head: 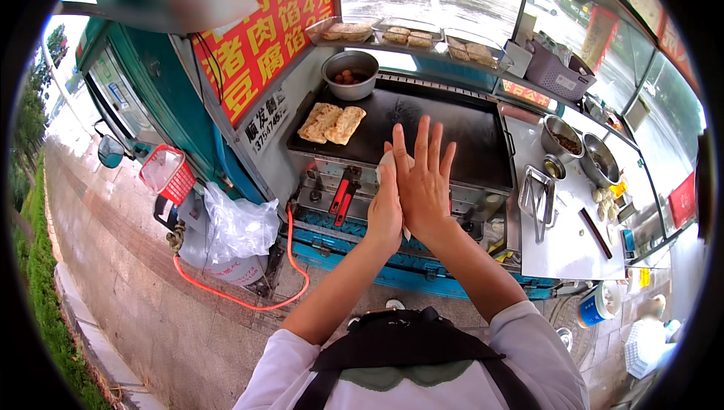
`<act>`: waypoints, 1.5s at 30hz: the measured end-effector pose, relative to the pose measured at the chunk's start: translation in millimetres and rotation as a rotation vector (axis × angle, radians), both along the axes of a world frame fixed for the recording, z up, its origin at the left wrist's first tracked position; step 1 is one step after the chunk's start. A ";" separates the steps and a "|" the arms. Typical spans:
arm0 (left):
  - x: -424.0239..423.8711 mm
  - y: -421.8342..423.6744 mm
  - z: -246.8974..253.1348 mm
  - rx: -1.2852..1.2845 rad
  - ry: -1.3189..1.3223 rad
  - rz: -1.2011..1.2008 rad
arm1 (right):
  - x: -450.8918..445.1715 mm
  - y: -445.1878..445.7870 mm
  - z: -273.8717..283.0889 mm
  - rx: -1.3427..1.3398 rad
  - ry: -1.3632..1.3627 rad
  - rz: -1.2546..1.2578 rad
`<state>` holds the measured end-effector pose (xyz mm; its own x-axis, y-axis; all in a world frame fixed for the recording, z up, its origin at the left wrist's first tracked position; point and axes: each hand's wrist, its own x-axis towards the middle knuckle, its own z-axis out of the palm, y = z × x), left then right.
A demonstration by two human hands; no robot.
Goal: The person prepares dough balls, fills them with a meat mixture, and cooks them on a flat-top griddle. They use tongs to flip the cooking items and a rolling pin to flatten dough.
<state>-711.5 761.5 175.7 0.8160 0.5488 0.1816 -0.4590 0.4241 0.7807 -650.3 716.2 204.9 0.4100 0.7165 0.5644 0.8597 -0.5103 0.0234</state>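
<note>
Both hands meet in front of the griddle's near edge. My left hand (386, 209) holds a white cloth or paper wipe (387, 160), partly hidden between the palms. Against it lies my right hand (425, 184), its fingers spread and pointing away from me, with the back of the hand facing up. Beyond the hands is a dark flat griddle (441, 106). Two browned flatbreads (331, 123) lie side by side on its left part. At its back left corner stands a metal pot (350, 75) with round brown items inside.
Red-handled tongs (343, 198) hang at the griddle's front. To the right, a steel counter (557, 252) bears metal bowls (563, 137), a tray with tongs (537, 195), dough pieces (605, 206) and a dark rod (595, 233). An orange hose (243, 302) leads to a gas cylinder (240, 271).
</note>
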 end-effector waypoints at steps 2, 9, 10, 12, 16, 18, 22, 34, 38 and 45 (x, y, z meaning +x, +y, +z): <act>-1.6 -9.7 6.1 -0.096 0.071 0.009 | 12.5 3.2 -11.1 0.031 -0.032 -0.038; -25.4 35.5 13.8 -0.064 0.024 0.129 | 16.3 2.8 -10.7 -0.077 -0.183 0.080; -23.3 47.1 24.6 0.067 0.087 0.218 | 16.8 -0.7 -8.6 -0.172 -0.237 0.118; -7.9 75.2 38.1 0.412 0.212 0.300 | 1.8 -9.0 6.3 -0.420 -0.265 0.341; 14.2 88.8 27.7 0.563 0.326 -0.112 | -9.7 -3.8 13.0 -0.637 -0.229 0.543; 13.2 78.1 21.4 0.462 0.334 -0.238 | -2.5 2.4 7.8 -0.387 -0.245 0.649; 3.4 73.3 28.8 0.191 0.365 -0.367 | 12.8 -3.1 6.0 -0.455 0.031 0.722; -0.7 67.4 37.7 -0.375 -0.355 -0.529 | 47.8 -1.6 16.1 -0.112 2.080 1.258; -11.8 72.5 44.6 -0.387 -0.450 -0.456 | 64.4 -17.8 0.3 -0.035 2.182 1.411; -15.2 71.8 28.9 -0.607 -0.384 -0.400 | 73.8 2.6 -23.1 0.515 1.769 0.962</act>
